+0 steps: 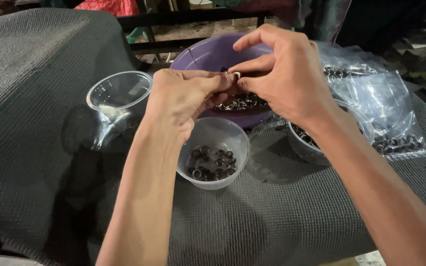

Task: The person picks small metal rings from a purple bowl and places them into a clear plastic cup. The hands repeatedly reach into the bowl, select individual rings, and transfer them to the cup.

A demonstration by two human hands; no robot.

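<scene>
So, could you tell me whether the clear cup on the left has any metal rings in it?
No, the clear cup lies tipped and empty beside the left hand.

Light falls from above and slightly ahead of me, fairly dim overall. My forearms cast soft dark shadows on the grey mat (pixel 282 216) at lower left. The clear bags (pixel 385 113) at right glare; upper corners go murky and soft.

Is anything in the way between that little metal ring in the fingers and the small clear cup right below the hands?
Nothing visible. The left hand and right hand pinch the small ring together above the purple bowl. The clear cup of rings sits open below, with only air in between.
</scene>
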